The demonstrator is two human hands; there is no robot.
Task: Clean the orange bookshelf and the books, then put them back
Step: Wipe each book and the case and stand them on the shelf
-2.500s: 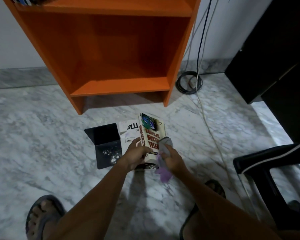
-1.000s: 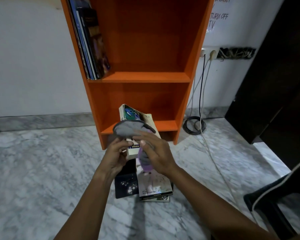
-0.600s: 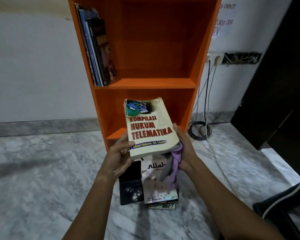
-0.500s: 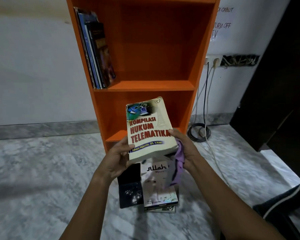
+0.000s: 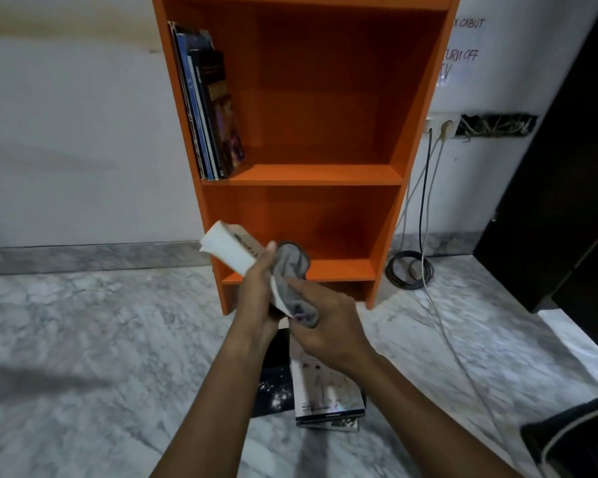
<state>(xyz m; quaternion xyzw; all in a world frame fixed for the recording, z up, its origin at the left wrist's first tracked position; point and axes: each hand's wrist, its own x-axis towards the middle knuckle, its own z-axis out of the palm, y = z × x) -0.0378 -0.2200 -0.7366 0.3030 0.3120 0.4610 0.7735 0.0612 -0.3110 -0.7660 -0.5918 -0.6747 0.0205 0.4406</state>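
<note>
The orange bookshelf (image 5: 311, 174) stands against the wall ahead. Several books (image 5: 209, 108) lean at the left of its upper shelf; the lower shelf holds nothing. My left hand (image 5: 259, 291) grips a thick cream paperback (image 5: 230, 248), turned so its page edge faces me. My right hand (image 5: 325, 326) presses a grey and purple cloth (image 5: 292, 277) against that book. Below my hands a small pile of books (image 5: 325, 391) lies on the floor, next to a black book (image 5: 273, 381).
The floor is grey marble (image 5: 83, 339). Cables hang from a wall socket (image 5: 439, 127) right of the shelf and coil on the floor (image 5: 409, 270). A dark cabinet (image 5: 560, 188) fills the right side, and a black chair (image 5: 573, 439) sits at the lower right.
The paperback turned from cover-up to page edge facing me. My right hand moved from the book's right edge and brought the cloth onto the book.
</note>
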